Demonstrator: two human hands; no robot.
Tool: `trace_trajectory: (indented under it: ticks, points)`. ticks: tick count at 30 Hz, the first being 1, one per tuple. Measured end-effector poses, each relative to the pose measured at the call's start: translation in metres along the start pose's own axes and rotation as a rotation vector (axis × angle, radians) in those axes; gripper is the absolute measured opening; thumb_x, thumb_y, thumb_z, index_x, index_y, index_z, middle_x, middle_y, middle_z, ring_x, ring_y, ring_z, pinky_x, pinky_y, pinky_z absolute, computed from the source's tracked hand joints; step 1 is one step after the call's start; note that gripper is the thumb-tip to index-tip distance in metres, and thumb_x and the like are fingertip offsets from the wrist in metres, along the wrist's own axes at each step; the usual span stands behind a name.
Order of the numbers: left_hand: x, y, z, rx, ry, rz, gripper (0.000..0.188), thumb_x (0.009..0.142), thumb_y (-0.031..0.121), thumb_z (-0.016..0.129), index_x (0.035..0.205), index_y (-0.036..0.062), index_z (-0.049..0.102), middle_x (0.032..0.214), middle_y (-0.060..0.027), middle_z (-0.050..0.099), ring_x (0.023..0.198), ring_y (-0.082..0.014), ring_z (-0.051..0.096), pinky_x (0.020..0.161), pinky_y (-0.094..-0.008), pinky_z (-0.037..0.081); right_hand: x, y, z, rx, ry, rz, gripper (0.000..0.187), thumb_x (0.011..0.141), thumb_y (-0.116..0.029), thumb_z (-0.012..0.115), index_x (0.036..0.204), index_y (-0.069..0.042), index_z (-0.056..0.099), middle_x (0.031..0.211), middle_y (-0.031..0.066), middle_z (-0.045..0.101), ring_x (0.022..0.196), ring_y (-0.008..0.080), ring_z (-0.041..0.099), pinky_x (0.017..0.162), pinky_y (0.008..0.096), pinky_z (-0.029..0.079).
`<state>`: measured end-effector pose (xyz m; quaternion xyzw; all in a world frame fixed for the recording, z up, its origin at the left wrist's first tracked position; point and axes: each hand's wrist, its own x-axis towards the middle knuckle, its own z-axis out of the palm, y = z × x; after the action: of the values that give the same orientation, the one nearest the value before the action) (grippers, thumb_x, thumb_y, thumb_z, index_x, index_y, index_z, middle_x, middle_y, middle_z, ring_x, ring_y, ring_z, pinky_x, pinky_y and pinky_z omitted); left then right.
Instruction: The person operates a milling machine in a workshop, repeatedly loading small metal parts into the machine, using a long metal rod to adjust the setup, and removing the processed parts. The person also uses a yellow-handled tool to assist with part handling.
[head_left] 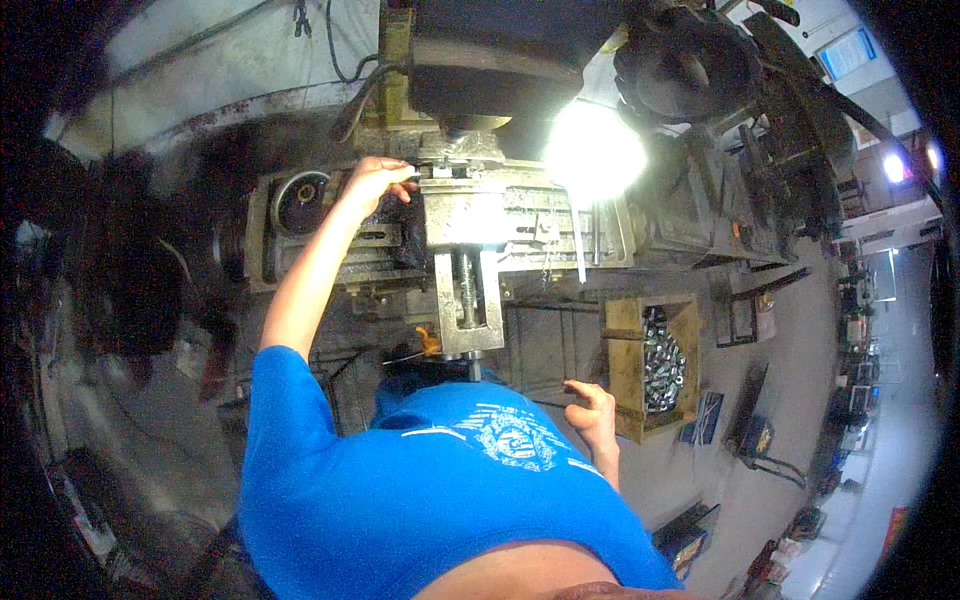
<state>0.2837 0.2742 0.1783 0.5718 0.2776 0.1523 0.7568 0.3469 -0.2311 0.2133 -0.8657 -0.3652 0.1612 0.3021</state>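
My left hand point(376, 185) reaches out to the left side of a machine vise point(465, 218) on a metal work table. Its fingers are pinched on a small bright metal piece point(412, 173) at the jaws; the piece's kind is too small to make out. The vise's screw point(467, 285) points toward me, with a dark square end in front of my body. My right hand point(593, 418) is held low at my right side, index finger and thumb apart, nothing visible between them. It is nearest to a wooden box point(625, 375) of shiny metal parts point(662, 365).
A dark machine head point(490, 60) hangs just above the far end of the vise. A bright lamp point(597, 150) glares at its right. The slotted machine table point(560, 205) extends to both sides. A round handwheel-like part point(302, 200) sits at the left. An orange item point(428, 341) lies near the vise's front.
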Motion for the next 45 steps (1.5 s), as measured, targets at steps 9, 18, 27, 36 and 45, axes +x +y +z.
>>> trace_trajectory:
  ticks: [9, 18, 27, 36, 45]
  points:
    - [0.002, -0.009, 0.003, 0.060, 0.040, 0.154, 0.017, 0.078, 0.013, 0.063, 0.084, -0.0027, 0.061, 0.074, -0.0096, 0.063, 0.051, -0.0136, 0.057, 0.051, -0.0242, 0.046, 0.005, -0.007, -0.004, 0.004, -0.046, -0.001, 0.041, 0.056, -0.011, 0.060, 0.096, -0.004, 0.064, 0.086, 0.0151, 0.063, 0.081, 0.0276, 0.061, 0.073, 0.0330, 0.048]
    - [0.009, -0.007, -0.013, 0.130, -0.093, 0.057, 0.017, 0.079, 0.014, 0.060, 0.085, -0.0015, 0.063, 0.075, -0.0103, 0.064, 0.047, -0.0132, 0.055, 0.049, -0.0233, 0.044, -0.001, -0.003, -0.003, 0.004, -0.047, 0.003, 0.040, 0.056, -0.009, 0.060, 0.095, -0.003, 0.064, 0.087, 0.0148, 0.064, 0.079, 0.0273, 0.061, 0.072, 0.0330, 0.048]
    - [0.015, -0.010, -0.005, 0.058, -0.034, 0.104, 0.015, 0.078, 0.009, 0.062, 0.084, -0.0040, 0.061, 0.073, -0.0110, 0.063, 0.052, -0.0154, 0.058, 0.047, -0.0246, 0.046, 0.001, -0.004, 0.000, 0.023, -0.029, -0.025, 0.040, 0.055, -0.009, 0.059, 0.094, -0.002, 0.064, 0.086, 0.0152, 0.064, 0.078, 0.0278, 0.061, 0.071, 0.0334, 0.048]
    - [0.001, -0.007, 0.019, 0.075, 0.051, 0.114, 0.022, 0.078, 0.017, 0.066, 0.089, -0.0015, 0.063, 0.078, -0.0057, 0.063, 0.061, -0.0121, 0.057, 0.056, -0.0248, 0.047, 0.019, -0.015, -0.003, 0.003, -0.099, -0.045, 0.041, 0.056, -0.009, 0.058, 0.095, 0.000, 0.063, 0.086, 0.0172, 0.063, 0.082, 0.0255, 0.061, 0.073, 0.0311, 0.047]
    - [0.008, -0.007, 0.012, 0.178, 0.068, -0.071, 0.023, 0.076, 0.020, 0.067, 0.087, 0.0005, 0.064, 0.075, -0.0049, 0.063, 0.060, -0.0128, 0.057, 0.057, -0.0251, 0.047, -0.002, 0.006, 0.001, 0.083, -0.009, 0.072, 0.041, 0.055, -0.011, 0.060, 0.095, -0.005, 0.065, 0.084, 0.0161, 0.063, 0.078, 0.0288, 0.061, 0.072, 0.0340, 0.048]
